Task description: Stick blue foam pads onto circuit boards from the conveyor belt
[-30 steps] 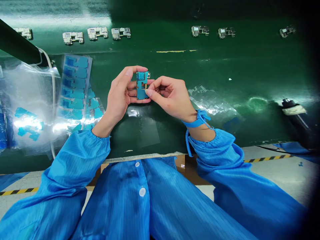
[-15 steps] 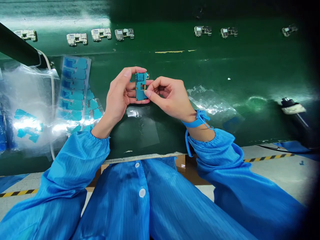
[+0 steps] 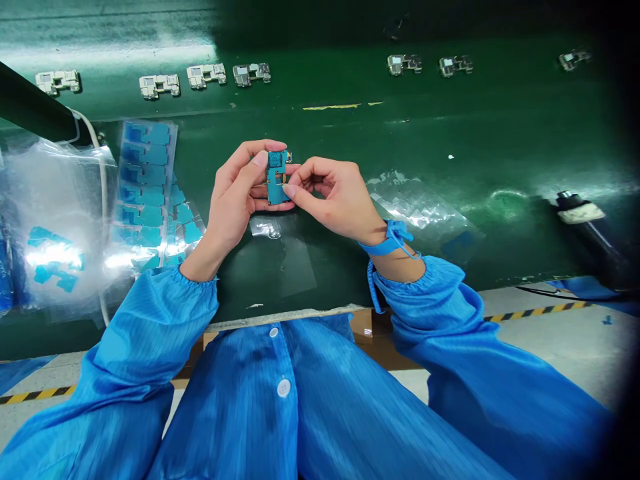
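Shifted left since moments ago, a circuit board [image 3: 278,177] sits clamped between the fingertips [image 3: 289,191] of the left hand [image 3: 234,193] and right hand [image 3: 333,193].

No legible text in view. The circuit board [image 3: 277,177] at centre, the metal board parts [image 3: 159,86] along the upper edge of the frame and the blue die-cut sheets [image 3: 145,173] at left all show no readable marking; any print is too small to tell. The yellow-and-black hazard tape [image 3: 537,311] at lower right bears stripes only, no words.
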`<control>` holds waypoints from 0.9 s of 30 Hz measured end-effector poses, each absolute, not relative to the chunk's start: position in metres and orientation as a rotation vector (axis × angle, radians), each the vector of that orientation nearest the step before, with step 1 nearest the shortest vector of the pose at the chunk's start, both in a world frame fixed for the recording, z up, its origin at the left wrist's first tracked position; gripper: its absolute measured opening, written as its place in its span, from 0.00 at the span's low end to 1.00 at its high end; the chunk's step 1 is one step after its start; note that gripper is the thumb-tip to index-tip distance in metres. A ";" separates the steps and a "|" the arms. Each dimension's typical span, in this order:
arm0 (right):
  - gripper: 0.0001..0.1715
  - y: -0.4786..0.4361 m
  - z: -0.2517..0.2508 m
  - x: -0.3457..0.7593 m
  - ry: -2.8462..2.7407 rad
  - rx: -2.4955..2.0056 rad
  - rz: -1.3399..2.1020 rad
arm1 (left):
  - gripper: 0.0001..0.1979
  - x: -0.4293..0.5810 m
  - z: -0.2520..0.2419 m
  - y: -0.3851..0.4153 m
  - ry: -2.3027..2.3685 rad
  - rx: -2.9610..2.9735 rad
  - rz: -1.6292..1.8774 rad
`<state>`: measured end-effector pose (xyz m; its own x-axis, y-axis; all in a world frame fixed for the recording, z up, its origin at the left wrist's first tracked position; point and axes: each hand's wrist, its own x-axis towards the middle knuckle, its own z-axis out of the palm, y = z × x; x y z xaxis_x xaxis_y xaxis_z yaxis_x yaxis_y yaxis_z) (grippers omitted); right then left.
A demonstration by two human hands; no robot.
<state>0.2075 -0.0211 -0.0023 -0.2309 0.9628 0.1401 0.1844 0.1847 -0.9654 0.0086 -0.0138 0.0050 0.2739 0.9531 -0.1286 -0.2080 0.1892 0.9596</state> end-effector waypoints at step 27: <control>0.24 -0.021 -0.007 0.199 -1.649 -1.007 1.087 | 0.23 0.011 0.003 -0.017 0.961 1.017 1.139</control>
